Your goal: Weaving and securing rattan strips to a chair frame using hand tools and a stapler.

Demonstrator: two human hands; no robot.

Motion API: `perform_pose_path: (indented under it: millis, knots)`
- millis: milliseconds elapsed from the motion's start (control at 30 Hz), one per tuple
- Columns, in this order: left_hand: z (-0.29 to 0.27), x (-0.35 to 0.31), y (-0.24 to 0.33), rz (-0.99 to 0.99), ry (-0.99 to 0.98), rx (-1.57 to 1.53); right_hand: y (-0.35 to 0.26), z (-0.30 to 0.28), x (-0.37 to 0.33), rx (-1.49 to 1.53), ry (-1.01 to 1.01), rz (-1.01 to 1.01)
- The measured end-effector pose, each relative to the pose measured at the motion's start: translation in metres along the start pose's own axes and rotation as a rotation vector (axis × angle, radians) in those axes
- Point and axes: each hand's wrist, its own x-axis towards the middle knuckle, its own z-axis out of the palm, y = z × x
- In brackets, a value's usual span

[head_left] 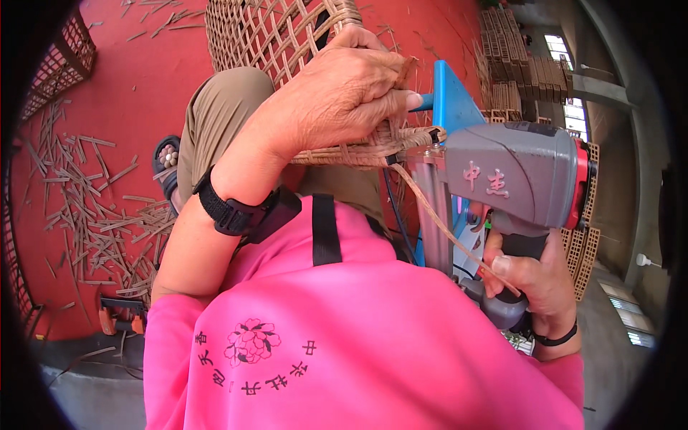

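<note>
My left hand clamps down on the rim of a woven rattan basket, pinching a loose cane strip against the edge. My right hand grips the handle of a grey pneumatic staple gun with a red end cap. The gun's nose presses against the basket rim just right of my left fingertips. A thin cane strip trails down from the rim across my right thumb. A black strap with a small device sits on my left wrist.
Cut cane offcuts litter the red floor at left. A blue stand rises behind the basket. Stacks of woven panels stand at upper right. A woven crate sits at upper left. My sandalled foot rests below.
</note>
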Motion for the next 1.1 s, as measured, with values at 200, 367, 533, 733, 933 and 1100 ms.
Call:
perform_pose_path:
  millis: [200, 367, 533, 733, 933, 1100]
  knots:
    - [-0.004, -0.002, 0.003, -0.033, -0.03, 0.009, -0.003, -0.006, 0.003, -0.034, -0.087, -0.024]
    - [-0.001, 0.0, 0.001, -0.037, -0.064, 0.075, 0.024, -0.02, 0.009, 0.101, -0.136, -0.13]
    - [-0.003, -0.003, -0.004, -0.103, -0.136, 0.089, 0.066, -0.037, 0.025, 0.391, -0.148, -0.204]
    - [0.004, 0.016, 0.01, -0.215, -0.125, -0.001, 0.118, -0.088, 0.052, 0.747, 0.052, -0.436]
    - [-0.005, 0.007, 0.016, -0.418, -0.128, 0.023, 0.162, -0.102, 0.16, 0.666, 0.225, -0.602]
    - [0.005, 0.015, 0.03, -0.507, -0.172, 0.002, 0.216, -0.118, 0.291, 0.106, 0.729, -0.271]
